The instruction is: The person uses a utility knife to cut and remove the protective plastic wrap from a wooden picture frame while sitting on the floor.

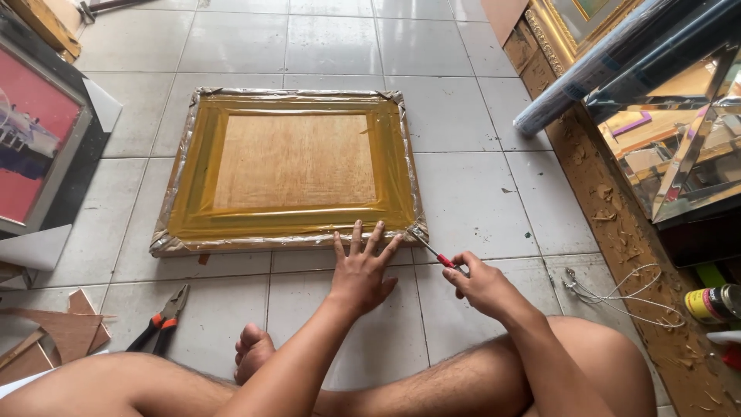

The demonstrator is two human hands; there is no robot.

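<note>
On the grey tiled floor [463,193] in front of my crossed legs, a framed picture [289,166] is lying face down, its brown board back bordered with glossy yellow-brown tape and its edges wrapped in crinkled clear film. I am pressing my left hand [363,270], fingers spread flat, against its near edge. My right hand [478,284] is pinching a red-handled screwdriver [434,252], its tip touching the frame's near right corner. Red-handled pliers [160,318] are lying near my foot.

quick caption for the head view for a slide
Seated on a tiled floor, left hand steadies a wrapped frame lying face down while right hand works a red-handled screwdriver at its corner.
</note>
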